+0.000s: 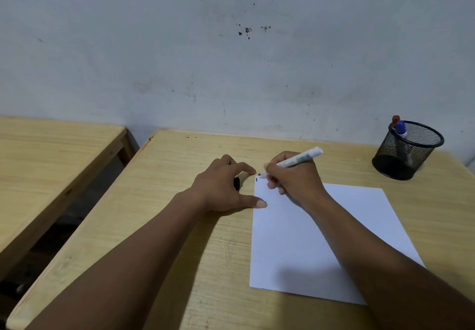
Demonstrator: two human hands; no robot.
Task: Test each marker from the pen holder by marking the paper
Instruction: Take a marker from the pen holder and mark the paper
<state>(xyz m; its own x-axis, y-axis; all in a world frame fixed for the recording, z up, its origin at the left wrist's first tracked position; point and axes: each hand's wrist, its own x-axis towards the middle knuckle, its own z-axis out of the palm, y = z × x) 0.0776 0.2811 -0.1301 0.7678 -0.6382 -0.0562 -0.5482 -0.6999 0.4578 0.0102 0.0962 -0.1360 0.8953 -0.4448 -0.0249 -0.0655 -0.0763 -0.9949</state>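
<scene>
1. The paper point(308, 247) is lying flat on the desk point(180, 239) in the lower centre-right of the frame, and both forearms are crossing the foreground toward its top left corner.
2. The left hand point(221, 188) is resting at centre frame, just left of the paper. Its thumb tip is touching the paper's left edge, and its curled fingers are grasping a black cap point(236, 183). Keep this hand pressing down so the sheet is not sliding during the stroke.
3. The right hand point(293, 175) is gripping an uncapped marker point(299, 159) in a writing hold, just right of centre, with the white barrel angling toward the upper right.
4. The marker tip is sitting at the paper's top left corner, just above a short dark mark point(256, 179). Whether the tip is touching the sheet cannot be told.
5. For a clear test, the stroke should be staying short and light, well inside the edge, so ink is not reaching the desk. Later marks should be going beside this one, leaving the rest of the sheet free.
6. The holder point(408, 149) is standing at the right of the frame, well apart from the paper, with a red marker point(395, 119) and a blue marker point(401, 127) waiting inside.
</scene>
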